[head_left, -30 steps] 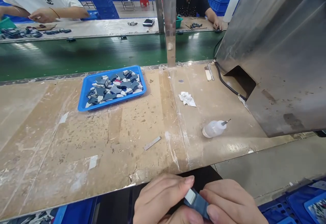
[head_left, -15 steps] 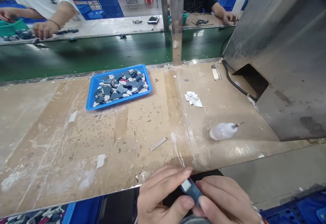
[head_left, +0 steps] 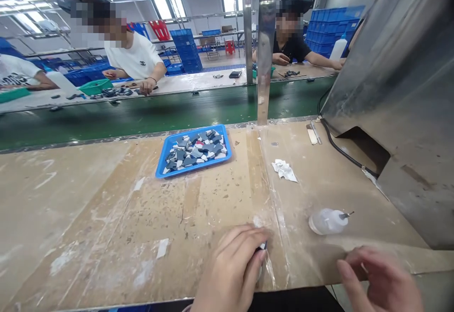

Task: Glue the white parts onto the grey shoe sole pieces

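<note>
My left hand [head_left: 232, 267] rests on the worn wooden worktop [head_left: 106, 217] near its front edge, fingers curled over a small blue-and-white piece [head_left: 263, 246]. Only a sliver of that piece shows at the fingertips. My right hand [head_left: 381, 279] hovers at the lower right, blurred, fingers apart and holding nothing. A small clear squeeze bottle [head_left: 328, 221] with a metal nozzle lies on its side just above the right hand. Further back sits a blue tray [head_left: 163, 165] filled with several dark blue and white pieces.
A crumpled white tissue [head_left: 283, 170] lies right of the tray. A large metal machine housing [head_left: 400, 90] with a black cable [head_left: 340, 149] fills the right side. A green conveyor belt [head_left: 142, 113] runs behind the worktop, split by a steel post [head_left: 265, 66]. Co-workers sit at the far bench.
My hands have parted. The left hand moved up onto the worktop with the small piece, and the right hand let go and swung right. The view tilted upward.
</note>
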A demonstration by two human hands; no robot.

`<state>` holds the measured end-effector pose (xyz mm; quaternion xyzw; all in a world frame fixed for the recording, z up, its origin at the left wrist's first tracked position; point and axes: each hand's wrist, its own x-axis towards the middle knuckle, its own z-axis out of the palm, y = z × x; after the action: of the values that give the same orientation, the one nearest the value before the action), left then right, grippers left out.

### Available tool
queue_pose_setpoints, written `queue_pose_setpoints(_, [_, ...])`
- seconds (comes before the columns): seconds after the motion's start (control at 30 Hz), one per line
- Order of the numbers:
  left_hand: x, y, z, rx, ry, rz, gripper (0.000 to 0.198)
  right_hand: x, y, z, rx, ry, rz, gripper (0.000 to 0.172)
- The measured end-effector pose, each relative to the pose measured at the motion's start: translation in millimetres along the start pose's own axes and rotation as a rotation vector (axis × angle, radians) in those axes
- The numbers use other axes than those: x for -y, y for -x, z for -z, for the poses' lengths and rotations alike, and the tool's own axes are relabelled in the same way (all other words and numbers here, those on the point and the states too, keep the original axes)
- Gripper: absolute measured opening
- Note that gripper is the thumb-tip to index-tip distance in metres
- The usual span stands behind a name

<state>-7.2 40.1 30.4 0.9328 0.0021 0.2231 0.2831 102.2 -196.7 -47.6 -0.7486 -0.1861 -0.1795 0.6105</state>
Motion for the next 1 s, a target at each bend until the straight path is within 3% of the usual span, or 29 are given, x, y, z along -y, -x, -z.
queue_pose_setpoints(0.1, [-4, 4, -8.9, 0.011, 0.029, 0.075, 0.021, -4, -20, 5, -0.021, -0.06, -0.321, 0.055])
queue_pose_setpoints(0.17, [-5, 9, -16.3, -0.042, 0.003, 0.121, 0.023, 3, -32, 0, 0.043, -0.065, -0.332, 0.069])
queue_pose_setpoints(0.27, [-6, 17, -26.5, -0.103, -0.024, 0.168, 0.027, 13, -43, -14, 0.218, -0.002, -0.259, 0.076])
queue_pose_setpoints(0.37, [-6, 23, -34.1, -0.145, -0.015, 0.194, 0.034, 14, -47, -23, 0.36, 0.106, -0.261, 0.073])
queue_pose_setpoints(0.53, [-6, 24, -42.6, -0.208, -0.058, 0.229, 0.018, 5, -46, -25, 0.53, 0.173, -0.184, 0.049])
queue_pose_setpoints(0.7, [0, 20, -45.1, -0.299, -0.182, 0.101, 0.016, -2, -38, -24, 0.46, -0.002, -0.15, 0.041])
queue_pose_setpoints(0.87, [2, 22, -47.2, -0.385, -0.165, 0.096, 0.016, -3, -33, -14, 0.482, -0.081, -0.085, 0.043])
queue_pose_setpoints(1.0, [-3, 21, -46.3, -0.384, -0.127, 0.095, 0.009, 1, -27, -7, 0.475, 0.013, -0.25, 0.054])
